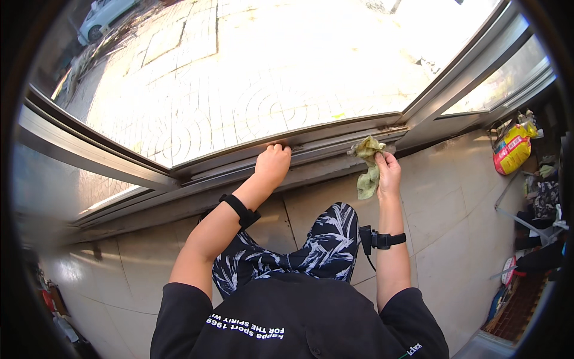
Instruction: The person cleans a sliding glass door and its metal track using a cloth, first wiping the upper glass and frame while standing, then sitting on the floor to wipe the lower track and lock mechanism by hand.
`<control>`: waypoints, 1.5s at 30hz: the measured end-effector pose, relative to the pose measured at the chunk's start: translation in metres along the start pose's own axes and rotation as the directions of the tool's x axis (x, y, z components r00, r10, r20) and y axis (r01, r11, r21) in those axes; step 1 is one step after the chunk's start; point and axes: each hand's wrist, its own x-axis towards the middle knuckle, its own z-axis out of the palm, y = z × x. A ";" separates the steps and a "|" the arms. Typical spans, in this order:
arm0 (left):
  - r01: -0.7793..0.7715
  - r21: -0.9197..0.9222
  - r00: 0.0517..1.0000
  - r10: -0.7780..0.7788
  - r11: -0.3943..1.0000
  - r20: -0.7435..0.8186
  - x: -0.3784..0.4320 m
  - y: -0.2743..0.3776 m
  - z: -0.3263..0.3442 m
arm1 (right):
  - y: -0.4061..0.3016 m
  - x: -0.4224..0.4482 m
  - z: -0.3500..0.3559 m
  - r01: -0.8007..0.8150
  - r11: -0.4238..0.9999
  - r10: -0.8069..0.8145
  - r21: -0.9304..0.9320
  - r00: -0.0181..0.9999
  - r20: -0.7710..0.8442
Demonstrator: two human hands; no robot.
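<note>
My left hand (273, 165) rests with curled fingers on the metal window frame (323, 130), at its lower rail; whether anything is under the fingertips is hidden. To the right, my right hand (388, 174) pinches a crumpled, yellowish-green cloth (368, 179), which hangs down over the edge of the sill. The cloth's upper part lies bunched by the sliding track (314, 152), near the frame's right upright. A wide glass pane stands beyond both hands, with bright paving behind it.
Metal uprights (448, 85) and side panes flank the pane. On the right, a yellow and red bag (512, 150) stands near the wall, with folded metal legs and cloth items below it. Tiled floor (439, 202) spreads around my knees. Outside, a parked car (101, 20) shows at upper left.
</note>
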 end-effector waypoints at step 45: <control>-0.516 0.456 0.805 0.592 0.725 -0.030 0.021 -0.011 -0.031 | 0.047 0.011 -0.008 -0.218 0.964 0.205 0.153 0.974 0.098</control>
